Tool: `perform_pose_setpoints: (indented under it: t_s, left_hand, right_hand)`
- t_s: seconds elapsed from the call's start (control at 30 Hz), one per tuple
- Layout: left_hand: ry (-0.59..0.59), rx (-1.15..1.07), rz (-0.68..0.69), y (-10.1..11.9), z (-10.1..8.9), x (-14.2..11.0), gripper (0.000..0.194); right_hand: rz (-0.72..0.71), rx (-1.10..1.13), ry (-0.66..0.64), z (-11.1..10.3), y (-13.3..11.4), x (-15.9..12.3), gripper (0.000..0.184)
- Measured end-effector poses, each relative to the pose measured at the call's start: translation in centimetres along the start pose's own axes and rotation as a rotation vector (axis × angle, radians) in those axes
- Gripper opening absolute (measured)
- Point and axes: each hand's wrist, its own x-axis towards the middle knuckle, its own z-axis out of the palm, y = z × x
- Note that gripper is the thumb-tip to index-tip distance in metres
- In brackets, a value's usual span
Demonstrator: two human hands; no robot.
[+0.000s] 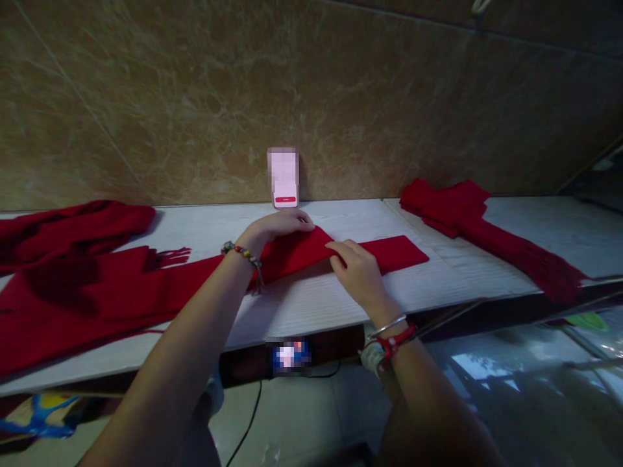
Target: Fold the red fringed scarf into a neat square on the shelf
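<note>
A long red scarf (pixel 296 254) lies in a flattened strip along the white wood-grain tabletop (pixel 287 311), running from the left side to right of centre. My left hand (pixel 280 224) grips its far edge with the fingers bent over the cloth. Nearer the front, my right hand (pixel 357 266) pinches the folded edge between thumb and fingers, lifting it slightly. A flat end section of the scarf extends past my right hand. Part of the cloth is hidden behind my left wrist and forearm.
A phone (pixel 283 178) with a lit screen leans against the brown marbled wall (pixel 195 97). Another red scarf (pixel 452 207) with a fringed end lies at the right. More bunched red cloth (pixel 97 224) is at the left. Below the tabletop edge hangs a black cable (pixel 248 428).
</note>
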Motion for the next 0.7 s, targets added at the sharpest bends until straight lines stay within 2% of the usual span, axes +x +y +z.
perform_pose_setpoints:
  t_s: [0.1,0.2,0.27,0.4,0.53,0.63,0.7]
  left_hand:
    - [0.007,0.023,0.003,3.7,-0.2,1.7,0.008]
    - [0.003,-0.002,0.054,7.4,0.6,3.7,0.009]
    - [0.009,-0.032,0.084,9.5,1.8,5.1,0.010]
    - [-0.005,-0.002,0.123,12.3,5.0,7.8,0.020]
    - [-0.015,0.134,0.140,12.9,8.4,10.1,0.027]
    - [-0.006,0.187,0.115,12.0,11.1,11.0,0.031]
    - [0.008,0.239,0.088,11.0,12.9,10.8,0.038]
  right_hand:
    - [0.100,0.052,0.184,-1.5,1.2,1.0,0.032]
    - [0.201,0.045,0.313,-3.9,3.6,1.9,0.033]
    - [0.232,0.007,0.324,-5.8,5.7,2.2,0.034]
    - [0.199,-0.178,0.262,-9.0,9.6,2.0,0.036]
    - [0.195,-0.281,0.175,-10.0,12.6,0.8,0.038]
    - [0.191,-0.282,0.122,-9.1,14.6,-0.7,0.038]
    - [0.191,-0.268,0.068,-8.3,15.7,-1.8,0.038]
